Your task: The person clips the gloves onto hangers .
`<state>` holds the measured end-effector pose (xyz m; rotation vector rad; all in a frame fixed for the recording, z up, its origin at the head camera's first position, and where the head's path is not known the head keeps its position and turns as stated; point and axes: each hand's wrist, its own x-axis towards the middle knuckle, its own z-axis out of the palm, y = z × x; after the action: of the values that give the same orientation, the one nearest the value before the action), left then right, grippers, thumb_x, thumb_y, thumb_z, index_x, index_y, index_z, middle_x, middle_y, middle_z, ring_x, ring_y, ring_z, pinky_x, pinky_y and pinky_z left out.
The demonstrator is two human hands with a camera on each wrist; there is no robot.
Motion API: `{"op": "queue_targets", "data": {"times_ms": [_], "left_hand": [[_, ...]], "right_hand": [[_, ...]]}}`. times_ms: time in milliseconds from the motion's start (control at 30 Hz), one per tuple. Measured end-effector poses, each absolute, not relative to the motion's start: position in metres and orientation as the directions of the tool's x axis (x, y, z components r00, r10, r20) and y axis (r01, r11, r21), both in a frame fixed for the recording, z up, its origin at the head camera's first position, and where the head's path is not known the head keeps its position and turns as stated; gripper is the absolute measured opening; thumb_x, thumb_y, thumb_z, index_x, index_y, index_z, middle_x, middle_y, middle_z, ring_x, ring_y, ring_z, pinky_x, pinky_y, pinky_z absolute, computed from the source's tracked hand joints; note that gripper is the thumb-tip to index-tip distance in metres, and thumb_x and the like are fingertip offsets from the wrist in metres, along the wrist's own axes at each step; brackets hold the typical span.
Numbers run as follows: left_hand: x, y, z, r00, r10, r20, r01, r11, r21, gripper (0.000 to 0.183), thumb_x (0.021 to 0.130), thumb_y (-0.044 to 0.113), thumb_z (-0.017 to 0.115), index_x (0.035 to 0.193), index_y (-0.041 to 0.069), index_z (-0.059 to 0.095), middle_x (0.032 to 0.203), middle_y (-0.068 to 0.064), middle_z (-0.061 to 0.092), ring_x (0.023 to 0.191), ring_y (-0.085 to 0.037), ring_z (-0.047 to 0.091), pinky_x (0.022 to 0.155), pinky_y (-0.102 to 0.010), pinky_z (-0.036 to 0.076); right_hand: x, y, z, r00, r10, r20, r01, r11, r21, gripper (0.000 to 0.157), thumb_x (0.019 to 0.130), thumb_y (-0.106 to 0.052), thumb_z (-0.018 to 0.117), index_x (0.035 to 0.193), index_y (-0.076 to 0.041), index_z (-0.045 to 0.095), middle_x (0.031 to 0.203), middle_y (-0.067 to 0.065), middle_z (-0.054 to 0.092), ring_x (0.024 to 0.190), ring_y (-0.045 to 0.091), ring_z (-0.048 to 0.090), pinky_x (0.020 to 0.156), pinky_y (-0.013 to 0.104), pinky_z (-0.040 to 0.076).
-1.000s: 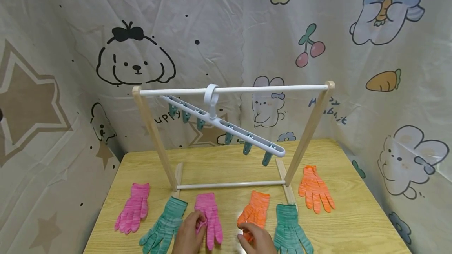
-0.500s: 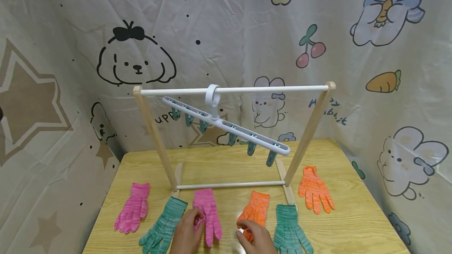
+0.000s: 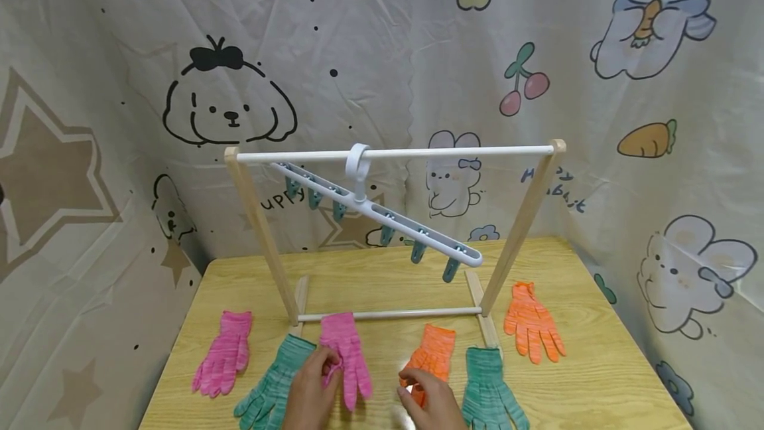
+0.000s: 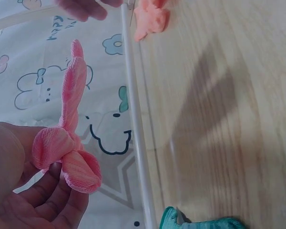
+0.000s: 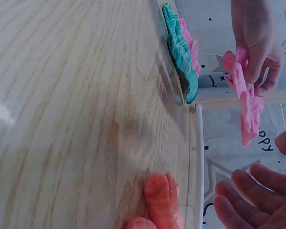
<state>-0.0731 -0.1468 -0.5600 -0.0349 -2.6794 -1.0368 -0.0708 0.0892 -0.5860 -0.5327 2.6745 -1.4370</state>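
My left hand [image 3: 313, 387] pinches a pink knit glove [image 3: 348, 357] at its side, between thumb and fingers. In the right wrist view this glove [image 5: 250, 107] is off the table, held up in the air. The left wrist view shows its bunched fingers [image 4: 69, 162] close to my palm. My right hand [image 3: 434, 403] holds nothing; its fingers are loosely bent, above an orange glove [image 3: 436, 350] lying on the table and partly covered by the hand. A teal glove [image 3: 276, 377] lies left of my left hand, another teal glove [image 3: 492, 383] beside my right.
Behind the hands stands a wooden rack [image 3: 519, 231] with white rods. From its top rod hangs a white clip hanger [image 3: 412, 221] with several grey-green clips [image 3: 419, 251]. A second pink glove [image 3: 223, 354] lies far left, a second orange glove [image 3: 533, 320] far right.
The left hand has carried the pink glove a little up and to the left. My right hand has hardly moved. The hanger swung slightly right and back again.
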Motion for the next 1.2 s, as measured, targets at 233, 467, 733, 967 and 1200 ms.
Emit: {"op": "queue_targets", "data": {"times_ms": [233,467,733,967,1200], "left_hand": [[-0.075,-0.148,-0.555,-0.966,-0.093,0.243,0.093,0.750,0.655,0.020,0.076,0.005,0.071,0.082,0.018,0.057,0.078,0.009,0.052,0.071,-0.004,0.049,0.061,-0.026,0.047],[-0.076,-0.152,-0.553,-0.941,-0.112,0.318,0.128,0.756,0.643,0.022,0.073,0.004,0.073,0.082,0.018,0.058,0.078,0.009,0.053,0.071,-0.004,0.049,0.062,-0.027,0.048],[-0.078,-0.153,-0.550,-0.915,-0.124,0.385,0.159,0.765,0.624,0.025,0.070,0.003,0.074,0.081,0.018,0.059,0.079,0.010,0.054,0.072,-0.004,0.050,0.063,-0.027,0.048],[-0.079,-0.155,-0.547,-0.903,-0.119,0.413,0.177,0.773,0.609,0.025,0.070,0.001,0.075,0.082,0.018,0.059,0.079,0.010,0.054,0.071,-0.003,0.049,0.061,-0.026,0.048],[-0.080,-0.157,-0.541,-0.915,-0.128,0.382,0.150,0.771,0.619,0.023,0.072,0.004,0.074,0.083,0.018,0.060,0.079,0.010,0.053,0.071,-0.004,0.049,0.061,-0.025,0.048]], "right_hand": [[-0.073,0.088,-0.586,-0.937,-0.328,0.121,-0.281,0.500,-0.819,0.046,0.095,-0.045,0.048,0.109,-0.005,0.066,0.095,-0.001,0.067,0.079,0.002,0.058,0.069,0.032,0.053],[-0.076,0.085,-0.577,-0.937,-0.337,0.092,-0.262,0.503,-0.824,0.052,0.094,-0.050,0.045,0.113,-0.006,0.064,0.103,0.007,0.068,0.085,0.008,0.060,0.072,0.032,0.053],[-0.082,0.081,-0.574,-0.933,-0.343,0.109,-0.277,0.493,-0.825,0.052,0.094,-0.051,0.043,0.115,-0.009,0.064,0.109,0.009,0.066,0.093,0.021,0.062,0.074,0.034,0.053],[-0.084,0.077,-0.576,-0.926,-0.319,0.204,-0.348,0.503,-0.791,0.040,0.095,-0.044,0.046,0.114,-0.012,0.064,0.104,0.006,0.068,0.091,0.014,0.062,0.072,0.037,0.053],[-0.092,0.073,-0.574,-0.919,-0.311,0.240,-0.371,0.484,-0.793,0.039,0.096,-0.042,0.047,0.114,-0.013,0.064,0.106,0.002,0.067,0.093,0.018,0.062,0.073,0.038,0.053]]}}
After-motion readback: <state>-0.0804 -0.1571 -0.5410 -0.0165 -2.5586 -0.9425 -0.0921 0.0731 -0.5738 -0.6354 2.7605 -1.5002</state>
